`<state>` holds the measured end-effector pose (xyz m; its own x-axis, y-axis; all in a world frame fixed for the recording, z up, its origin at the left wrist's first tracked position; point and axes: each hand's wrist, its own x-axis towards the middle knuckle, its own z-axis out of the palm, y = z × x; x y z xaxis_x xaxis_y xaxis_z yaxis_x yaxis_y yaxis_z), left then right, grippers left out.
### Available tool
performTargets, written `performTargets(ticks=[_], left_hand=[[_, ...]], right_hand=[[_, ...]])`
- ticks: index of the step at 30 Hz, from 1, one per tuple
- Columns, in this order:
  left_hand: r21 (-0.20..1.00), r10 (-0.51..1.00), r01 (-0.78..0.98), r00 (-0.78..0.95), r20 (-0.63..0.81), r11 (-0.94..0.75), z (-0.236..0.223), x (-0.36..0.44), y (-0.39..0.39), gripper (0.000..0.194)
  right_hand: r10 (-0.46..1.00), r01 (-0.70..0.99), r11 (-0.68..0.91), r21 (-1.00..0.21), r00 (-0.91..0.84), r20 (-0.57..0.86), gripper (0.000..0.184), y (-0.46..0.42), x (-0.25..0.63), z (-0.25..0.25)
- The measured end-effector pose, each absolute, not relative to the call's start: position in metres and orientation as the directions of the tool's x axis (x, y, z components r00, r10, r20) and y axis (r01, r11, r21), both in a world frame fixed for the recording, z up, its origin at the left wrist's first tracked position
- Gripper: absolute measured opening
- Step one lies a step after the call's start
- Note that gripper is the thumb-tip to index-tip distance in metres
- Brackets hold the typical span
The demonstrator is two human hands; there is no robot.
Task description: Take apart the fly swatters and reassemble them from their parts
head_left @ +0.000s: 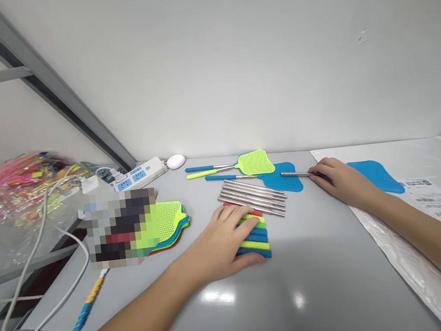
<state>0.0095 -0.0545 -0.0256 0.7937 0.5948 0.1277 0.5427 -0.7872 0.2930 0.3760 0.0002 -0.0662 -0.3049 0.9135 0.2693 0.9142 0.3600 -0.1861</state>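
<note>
My left hand curls over a row of coloured handle sleeves, red, yellow-green and blue, its thumb along the near side. The palm hides part of them. Just beyond lie several bare metal tubes, side by side. My right hand is closed around a metal tube that points left. To the right of that hand shows a blue fly swatter head; the hand hides whether tube and head are joined. Under the tube's left end lies a fly swatter with a blue head.
Behind the tubes lies a yellow-green fly swatter. A stack of swatter heads is at left, beside a blurred patch. A power strip, white cable and bagged colourful items are farther left. White plastic packaging covers the right side.
</note>
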Motion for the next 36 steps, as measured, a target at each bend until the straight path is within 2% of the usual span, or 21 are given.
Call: performTargets(ticks=[6, 25, 36], left_hand=[[0.327, 0.6, 0.539, 0.79, 0.125, -0.776, -0.027, 0.012, -0.053, 0.053], [0.323, 0.638, 0.586, 0.766, 0.079, -0.743, -0.029, 0.021, -0.058, 0.052], [0.389, 0.637, 0.575, 0.77, 0.039, -0.72, -0.029, 0.01, -0.055, 0.078]], right_hand=[[0.924, 0.915, 0.341, -0.216, -0.284, 0.256, 0.034, 0.001, 0.376, -0.066], [0.924, 0.908, 0.345, -0.237, -0.284, 0.256, 0.036, 0.001, 0.376, -0.065], [0.925, 0.911, 0.349, -0.22, -0.297, 0.238, 0.033, 0.002, 0.378, -0.068]])
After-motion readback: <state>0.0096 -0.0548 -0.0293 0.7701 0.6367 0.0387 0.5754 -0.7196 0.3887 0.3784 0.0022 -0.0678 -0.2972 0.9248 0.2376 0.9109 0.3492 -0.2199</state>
